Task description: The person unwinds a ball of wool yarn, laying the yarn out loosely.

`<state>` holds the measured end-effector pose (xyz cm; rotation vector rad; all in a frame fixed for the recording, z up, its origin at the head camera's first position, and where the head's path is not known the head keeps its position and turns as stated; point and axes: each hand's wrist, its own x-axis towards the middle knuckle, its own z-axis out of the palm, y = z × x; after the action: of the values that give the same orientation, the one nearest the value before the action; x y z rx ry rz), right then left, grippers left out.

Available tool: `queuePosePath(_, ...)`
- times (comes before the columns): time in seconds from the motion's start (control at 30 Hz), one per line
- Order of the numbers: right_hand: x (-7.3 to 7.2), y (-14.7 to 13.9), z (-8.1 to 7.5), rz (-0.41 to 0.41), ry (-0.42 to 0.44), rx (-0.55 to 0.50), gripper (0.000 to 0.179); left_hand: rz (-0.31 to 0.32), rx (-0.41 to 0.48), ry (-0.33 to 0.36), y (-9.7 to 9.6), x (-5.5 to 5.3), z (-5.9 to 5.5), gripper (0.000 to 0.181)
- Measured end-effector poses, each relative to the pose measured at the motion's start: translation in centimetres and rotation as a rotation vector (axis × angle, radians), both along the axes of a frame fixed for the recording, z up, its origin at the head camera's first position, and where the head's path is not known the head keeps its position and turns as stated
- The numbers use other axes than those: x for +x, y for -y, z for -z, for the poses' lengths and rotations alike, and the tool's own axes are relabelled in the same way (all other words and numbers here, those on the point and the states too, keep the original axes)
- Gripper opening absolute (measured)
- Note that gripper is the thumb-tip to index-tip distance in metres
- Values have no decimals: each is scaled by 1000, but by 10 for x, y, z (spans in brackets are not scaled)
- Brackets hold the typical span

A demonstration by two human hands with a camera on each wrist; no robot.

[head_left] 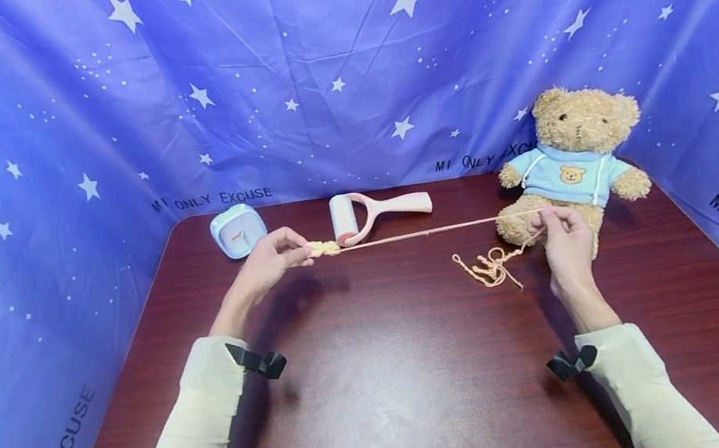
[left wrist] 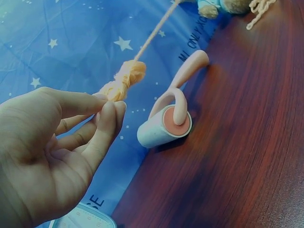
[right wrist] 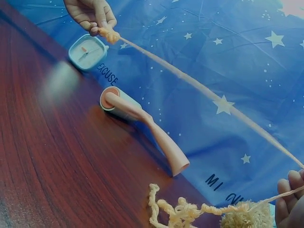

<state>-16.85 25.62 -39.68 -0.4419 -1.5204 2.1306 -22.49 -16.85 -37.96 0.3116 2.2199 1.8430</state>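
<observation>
A small bundle of yellow-orange yarn (left wrist: 124, 78) is pinched between the thumb and fingers of my left hand (head_left: 271, 258). From it a single strand (head_left: 425, 233) runs taut across to my right hand (head_left: 565, 241), which pinches the strand in front of the teddy bear (head_left: 581, 119). Below the right hand, a loose, knotted tail of the same yarn (head_left: 492, 269) droops in curls; whether it touches the table cannot be told. In the right wrist view only a few right-hand fingers (right wrist: 289, 199) show at the edge.
On the dark wooden table (head_left: 385, 378), a pink-handled lint roller (head_left: 392, 206) lies behind the strand. A light blue square clock (head_left: 239, 230) stands at the back left, near the left hand. Blue star-printed cloth (head_left: 305, 67) surrounds the table's back and sides.
</observation>
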Motion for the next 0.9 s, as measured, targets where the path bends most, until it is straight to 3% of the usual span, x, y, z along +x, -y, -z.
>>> queuePosePath(0.3, 1, 0, 1, 4, -23, -47, 12, -1, 7, -8, 1, 1, -1, 19)
queuePosePath(0.9, 5, -3, 2, 12, -4, 25, 12, -22, 33, -4, 3, 0, -2, 7)
